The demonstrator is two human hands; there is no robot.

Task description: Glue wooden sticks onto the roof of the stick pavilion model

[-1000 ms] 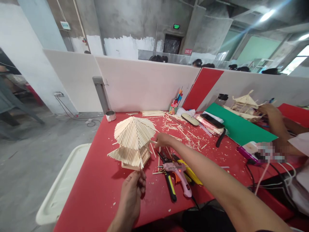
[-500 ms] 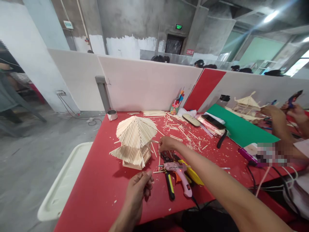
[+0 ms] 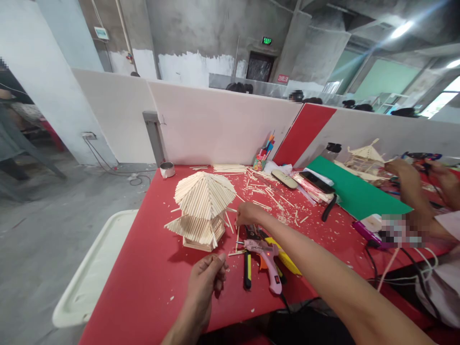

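Observation:
A small pavilion model (image 3: pixel 203 208) of pale wooden sticks, with a two-tier roof, stands upright on the red table. To its right, my right hand (image 3: pixel 248 214) is closed with fingertips pinched low among loose sticks; what they grip is hidden. A thin wooden stick (image 3: pixel 237 239) lies just below those fingertips. Nearer me, my left hand (image 3: pixel 208 275) is closed in front of the model, thumb against the curled fingers; anything inside is too small to make out. A pink glue gun (image 3: pixel 264 258) lies under my right forearm, beside a black-and-yellow utility knife (image 3: pixel 247 270).
Yellow-handled pliers (image 3: pixel 287 258) lie by the glue gun. Cut sticks and scraps (image 3: pixel 276 203) litter the back, near a pen cup (image 3: pixel 259 162) and a metal-coloured cup (image 3: pixel 167 169). A green board (image 3: pixel 359 191) lies right, beside a co-worker's hands (image 3: pixel 402 175) and another stick model (image 3: pixel 368 155).
The utility knife and the glue gun's handle have shifted slightly left. My hands have barely moved. At the right, the co-worker's tool has tipped from slanted to nearly level.

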